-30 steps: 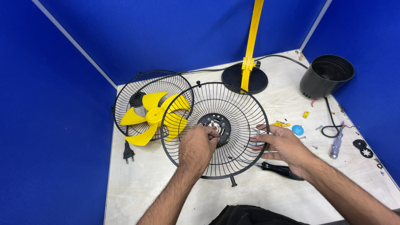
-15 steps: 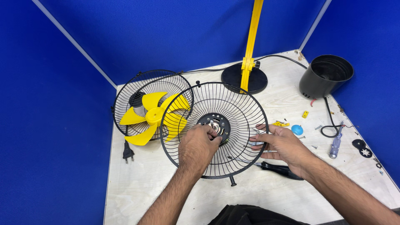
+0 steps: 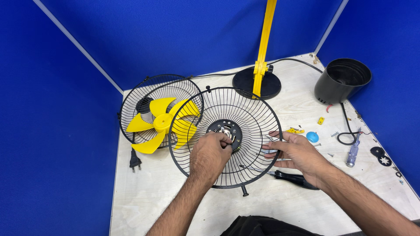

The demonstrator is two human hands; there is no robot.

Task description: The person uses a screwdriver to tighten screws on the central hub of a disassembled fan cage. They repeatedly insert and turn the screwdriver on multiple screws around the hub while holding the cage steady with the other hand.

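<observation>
Two fan grilles: left hand pinches the hub, right hand grips the rim.

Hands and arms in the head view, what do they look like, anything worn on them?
The left hand and right hand are bare: no gloves, rings, watch or bands show. Both forearms are bare too, with no sleeve in view up to the picture's lower edge. No cables or markings on either.
</observation>
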